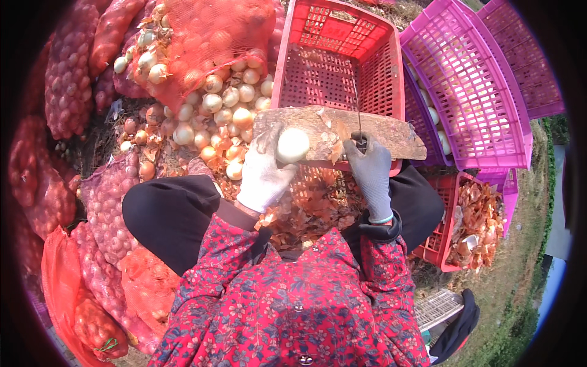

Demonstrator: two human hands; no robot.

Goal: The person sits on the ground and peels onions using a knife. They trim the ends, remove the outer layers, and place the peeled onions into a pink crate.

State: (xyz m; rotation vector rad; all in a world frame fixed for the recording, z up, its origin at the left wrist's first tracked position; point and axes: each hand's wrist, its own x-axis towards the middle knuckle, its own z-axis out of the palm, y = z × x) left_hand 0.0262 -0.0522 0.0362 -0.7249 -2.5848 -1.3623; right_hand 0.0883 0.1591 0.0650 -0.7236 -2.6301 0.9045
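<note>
My left hand (266, 169), in a whitish work glove, holds a pale peeled onion (293, 145) at the left part of a rough wooden board (385, 133). In my right hand (370, 172), gloved in grey, is the dark handle of a knife (357, 98); its thin blade points away from me, over the board's far edge. Scraps of onion skin (337, 151) lie on the board between my hands. The board rests across the near end of a red plastic crate (396, 59), whose perforated floor shows beyond it.
Loose onions (213, 102) spill from an orange mesh sack (215, 36) at left. More filled mesh sacks (69, 82) line the left side. Purple crates (463, 78) stand at right, some onions behind their slats. A red crate of onion skins (477, 225) sits by my right knee.
</note>
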